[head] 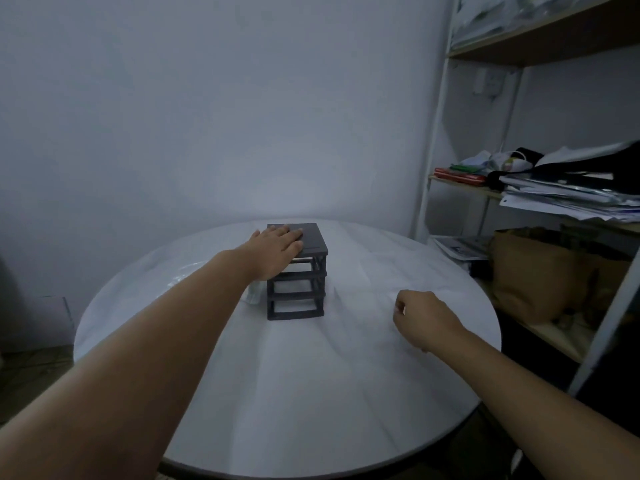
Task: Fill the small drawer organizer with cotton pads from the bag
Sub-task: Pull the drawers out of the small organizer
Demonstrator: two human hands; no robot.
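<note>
Matt dark plastic organizer (298,271) on a smooth white table (311,375); crinkled clear plastic bag (183,275).

Your left hand (277,247) and your right hand (426,318) are both bare, and so are the wrists behind them. Your left forearm (156,341) is uncovered all the way to the lower left corner of the view, and your right forearm (536,386) to the lower right edge. The wide lens renders both forearms broad near the camera and slim toward the wrists. Dim light blurs finer detail such as nails.
</note>
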